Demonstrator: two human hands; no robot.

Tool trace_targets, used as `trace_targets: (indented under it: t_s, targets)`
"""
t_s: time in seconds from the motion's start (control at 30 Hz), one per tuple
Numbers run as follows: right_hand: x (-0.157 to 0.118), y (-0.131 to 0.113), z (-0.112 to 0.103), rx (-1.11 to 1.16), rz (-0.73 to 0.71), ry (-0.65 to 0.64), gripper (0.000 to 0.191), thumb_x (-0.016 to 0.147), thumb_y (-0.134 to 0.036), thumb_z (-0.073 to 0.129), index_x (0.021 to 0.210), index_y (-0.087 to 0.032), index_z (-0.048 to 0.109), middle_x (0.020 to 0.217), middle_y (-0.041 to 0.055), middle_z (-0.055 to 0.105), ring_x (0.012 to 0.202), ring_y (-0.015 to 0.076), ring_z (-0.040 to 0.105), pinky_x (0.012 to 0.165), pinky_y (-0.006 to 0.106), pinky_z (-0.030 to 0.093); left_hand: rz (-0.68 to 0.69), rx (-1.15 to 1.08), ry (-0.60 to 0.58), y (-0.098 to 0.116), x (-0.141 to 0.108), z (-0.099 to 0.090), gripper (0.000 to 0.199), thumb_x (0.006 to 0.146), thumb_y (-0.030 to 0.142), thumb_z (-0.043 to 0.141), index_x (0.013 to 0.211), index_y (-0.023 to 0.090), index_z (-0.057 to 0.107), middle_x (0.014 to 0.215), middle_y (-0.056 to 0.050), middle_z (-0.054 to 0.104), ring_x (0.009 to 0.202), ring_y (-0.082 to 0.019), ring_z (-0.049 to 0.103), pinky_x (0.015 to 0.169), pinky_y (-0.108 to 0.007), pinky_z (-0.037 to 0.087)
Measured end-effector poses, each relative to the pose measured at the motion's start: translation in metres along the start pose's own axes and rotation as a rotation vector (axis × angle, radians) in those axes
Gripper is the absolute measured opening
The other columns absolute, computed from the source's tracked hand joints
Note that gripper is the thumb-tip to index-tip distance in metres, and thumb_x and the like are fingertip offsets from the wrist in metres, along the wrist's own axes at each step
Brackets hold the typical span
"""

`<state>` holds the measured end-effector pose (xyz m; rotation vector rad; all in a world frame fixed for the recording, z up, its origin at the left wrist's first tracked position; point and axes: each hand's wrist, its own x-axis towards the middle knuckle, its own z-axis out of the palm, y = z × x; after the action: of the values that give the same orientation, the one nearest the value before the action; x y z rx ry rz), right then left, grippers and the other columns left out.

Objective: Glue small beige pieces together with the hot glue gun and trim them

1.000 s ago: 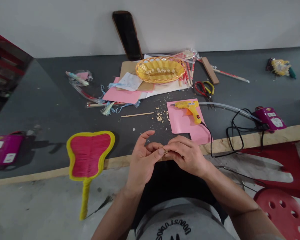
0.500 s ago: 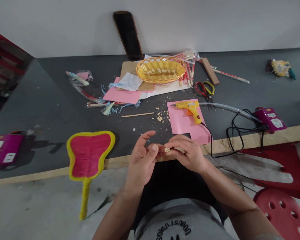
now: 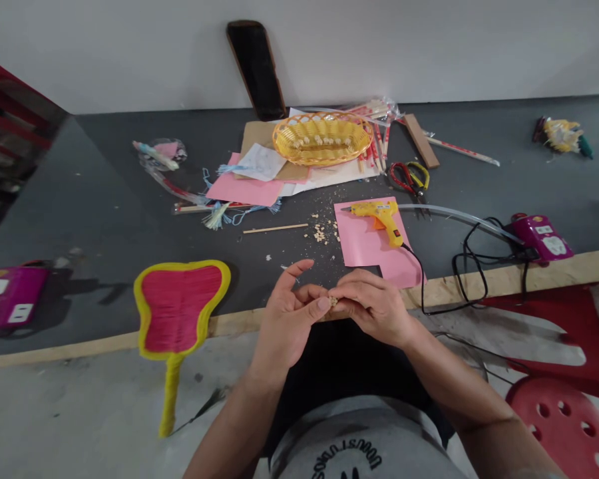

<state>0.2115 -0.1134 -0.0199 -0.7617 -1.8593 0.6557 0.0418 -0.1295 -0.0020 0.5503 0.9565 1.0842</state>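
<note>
Between my fingertips at the table's front edge is a small beige cluster of wooden bits (image 3: 333, 301). My right hand (image 3: 374, 306) pinches it between thumb and fingers. My left hand (image 3: 289, 319) touches the cluster's left side with thumb and a finger, its index finger raised. Just beyond lie loose wooden bits (image 3: 322, 233) and a thin wooden stick (image 3: 275, 229). A yellow glue gun (image 3: 379, 216) rests on pink paper (image 3: 352, 246). Several similar small clusters sit in the yellow woven basket (image 3: 299, 154).
A pink fan with yellow edging (image 3: 176, 309) overhangs the front edge at left. Red and yellow pliers (image 3: 416, 186) lie behind the glue gun. A black cable (image 3: 454, 309) runs to a purple box (image 3: 544, 237). A phone (image 3: 256, 70) leans on the wall.
My left thumb and finger have moved right and now meet the small cluster. The cluster looks slightly turned and more covered by fingers. My right hand has barely moved.
</note>
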Motion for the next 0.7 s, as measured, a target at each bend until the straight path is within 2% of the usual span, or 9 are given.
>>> trace_targets:
  t_s: [0.13, 0.27, 0.53, 0.7]
  targets:
    - [-0.0003, 0.0, 0.0001, 0.047, -0.031, -0.016, 0.016, 0.093, -0.016, 0.063, 0.108, -0.018, 0.069, 0.091, 0.0081, 0.073, 0.088, 0.0165, 0.069, 0.077, 0.027, 0.061, 0.035, -0.011, 0.005, -0.0011, -0.0015, -0.0003, 0.07, 0.064, 0.018, 0.088, 0.122, 0.022, 0.049, 0.064, 0.006, 0.07, 0.057, -0.01, 0.065, 0.059, -0.019, 0.054]
    - [0.0003, -0.0008, -0.0002, 0.076, -0.029, -0.018, 0.015, 0.093, -0.015, 0.063, 0.106, -0.017, 0.069, 0.091, 0.0085, 0.072, 0.087, 0.0161, 0.069, 0.077, 0.027, 0.061, 0.041, -0.028, 0.007, -0.0031, -0.0028, 0.0001, 0.07, 0.063, 0.019, 0.089, 0.121, 0.022, 0.05, 0.062, 0.007, 0.07, 0.055, -0.01, 0.064, 0.06, -0.02, 0.056]
    - [-0.0003, 0.0027, 0.0012, 0.136, -0.028, -0.032, 0.015, 0.092, -0.015, 0.064, 0.106, -0.018, 0.07, 0.092, 0.0081, 0.071, 0.086, 0.016, 0.068, 0.076, 0.028, 0.061, 0.033, -0.052, 0.002, -0.0041, -0.0018, 0.0006, 0.063, 0.06, 0.021, 0.092, 0.111, 0.021, 0.055, 0.059, 0.008, 0.069, 0.055, -0.007, 0.063, 0.06, -0.017, 0.055]
    - [0.0003, 0.0044, 0.0033, 0.169, 0.047, 0.008, 0.015, 0.093, -0.018, 0.064, 0.106, -0.019, 0.07, 0.089, 0.0061, 0.072, 0.087, 0.0155, 0.069, 0.077, 0.028, 0.06, 0.047, -0.054, -0.011, -0.0051, -0.0005, -0.0015, 0.055, 0.068, 0.024, 0.088, 0.113, 0.021, 0.057, 0.064, 0.005, 0.072, 0.06, -0.008, 0.066, 0.063, -0.018, 0.056]
